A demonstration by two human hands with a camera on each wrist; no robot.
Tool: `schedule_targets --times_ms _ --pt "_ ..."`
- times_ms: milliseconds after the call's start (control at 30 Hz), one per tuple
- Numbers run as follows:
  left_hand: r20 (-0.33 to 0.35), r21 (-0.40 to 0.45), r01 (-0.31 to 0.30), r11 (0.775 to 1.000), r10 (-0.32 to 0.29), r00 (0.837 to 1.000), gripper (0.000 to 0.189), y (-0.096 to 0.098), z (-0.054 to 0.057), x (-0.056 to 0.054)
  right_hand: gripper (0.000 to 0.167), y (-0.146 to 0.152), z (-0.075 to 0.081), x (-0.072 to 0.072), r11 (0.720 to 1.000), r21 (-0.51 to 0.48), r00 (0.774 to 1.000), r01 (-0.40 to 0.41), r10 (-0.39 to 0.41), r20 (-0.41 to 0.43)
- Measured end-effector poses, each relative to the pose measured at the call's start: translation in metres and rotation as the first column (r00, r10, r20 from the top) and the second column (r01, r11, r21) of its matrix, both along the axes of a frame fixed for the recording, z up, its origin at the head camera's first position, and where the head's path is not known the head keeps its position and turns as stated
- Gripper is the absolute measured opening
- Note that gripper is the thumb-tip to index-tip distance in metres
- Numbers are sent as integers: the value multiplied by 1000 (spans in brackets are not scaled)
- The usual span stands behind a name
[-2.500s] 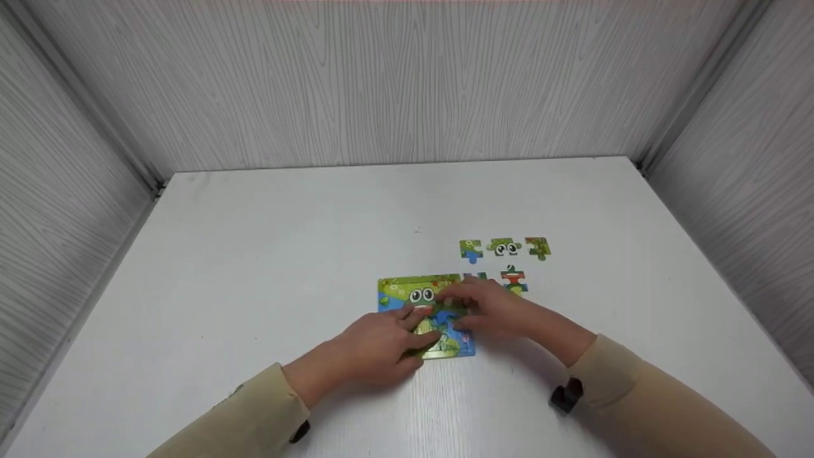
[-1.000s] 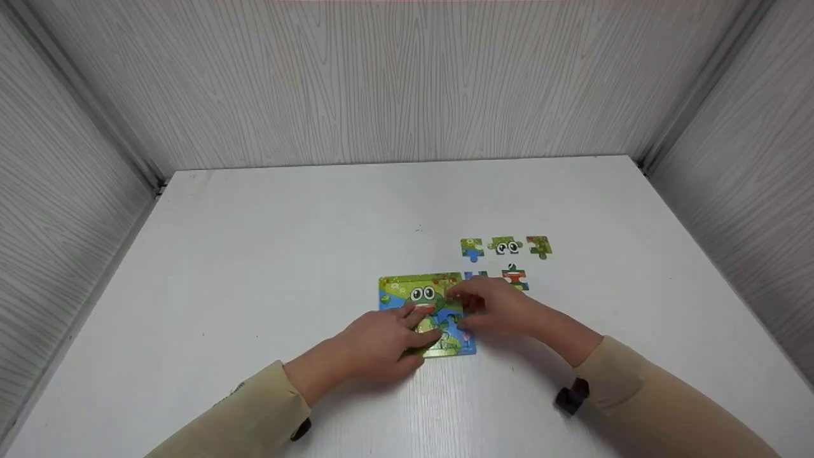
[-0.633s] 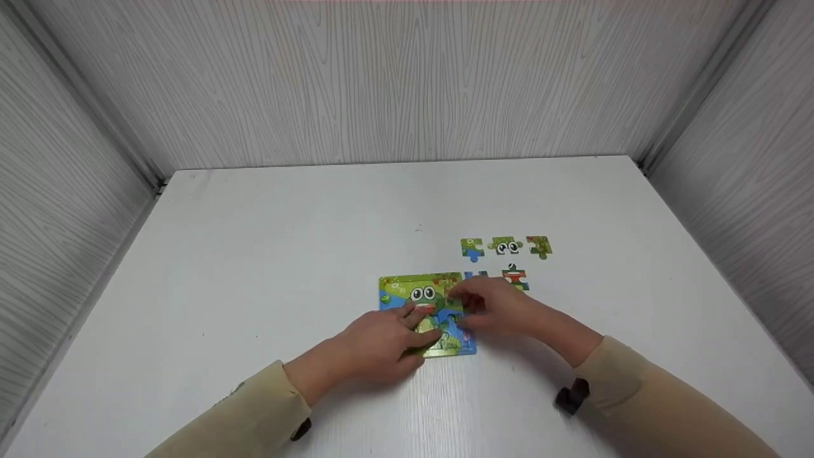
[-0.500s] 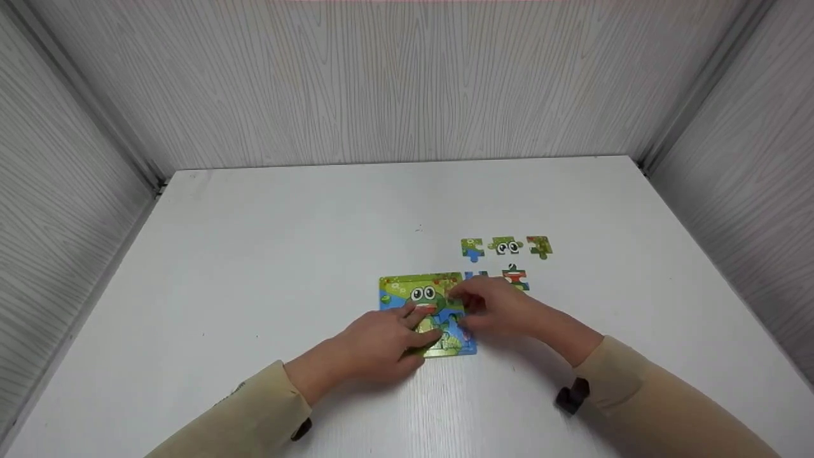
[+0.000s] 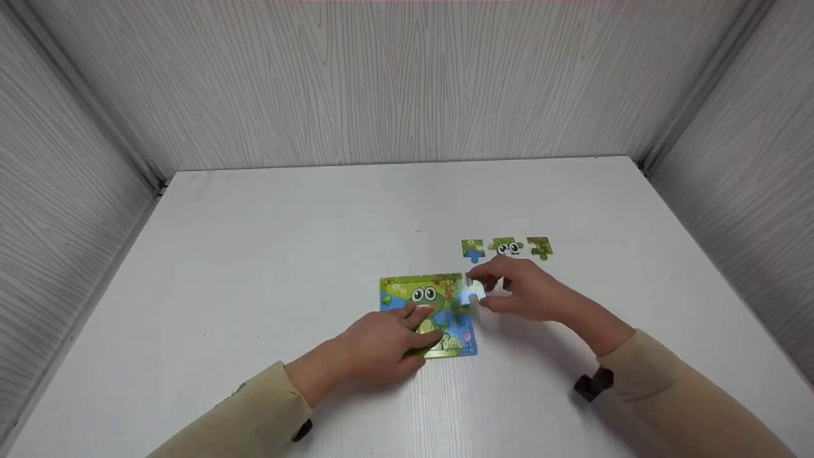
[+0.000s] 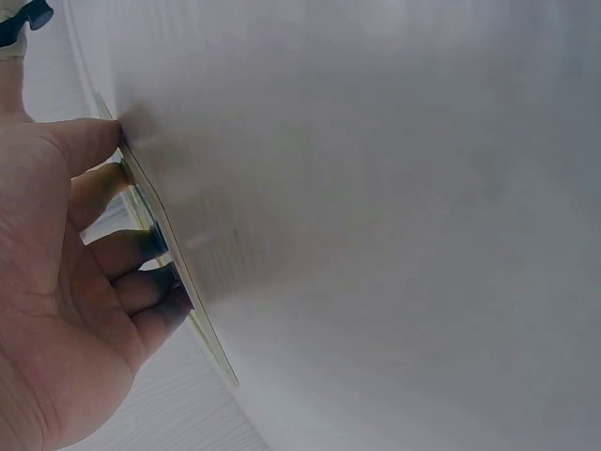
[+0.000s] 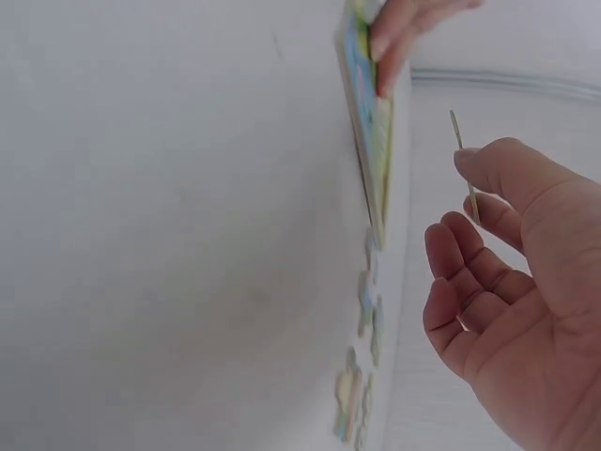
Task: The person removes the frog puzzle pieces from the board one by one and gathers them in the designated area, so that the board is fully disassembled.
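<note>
R hand (image 5: pixel 524 291) pinches puzzle pc (image 5: pixel 472 292); L hand (image 5: pixel 380 348), fingers spread, on board (image 5: pixel 402 279). Prob. unloading; next: lower pc by loose pcs (image 5: pixel 507 245) past R hand.

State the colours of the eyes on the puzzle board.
The eyes on the puzzle board are white with black pupils, clearest in the head view.

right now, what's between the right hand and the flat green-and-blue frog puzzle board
A thin, glare-washed bluish jigsaw piece, pinched in the right hand; the head view shows it visually overlapping the frog puzzle board.
</note>
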State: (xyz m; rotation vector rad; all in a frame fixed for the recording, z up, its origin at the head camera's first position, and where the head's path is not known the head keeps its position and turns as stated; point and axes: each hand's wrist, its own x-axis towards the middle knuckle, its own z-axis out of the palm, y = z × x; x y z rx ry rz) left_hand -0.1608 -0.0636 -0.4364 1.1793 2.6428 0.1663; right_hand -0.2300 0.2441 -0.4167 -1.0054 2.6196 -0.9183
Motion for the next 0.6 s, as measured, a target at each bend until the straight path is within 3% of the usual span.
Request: schedule_targets --times_ms 267,600 --pt "4 -13 0 1000 0 1000 49 1 -1 0 44 40 7 -10 996 -13 996 86 -87 -19" --pt "-7 -8 6 1000 -7 1000 49 0 -3 0 49 85 8 -22 974 47 975 222 -223 0"
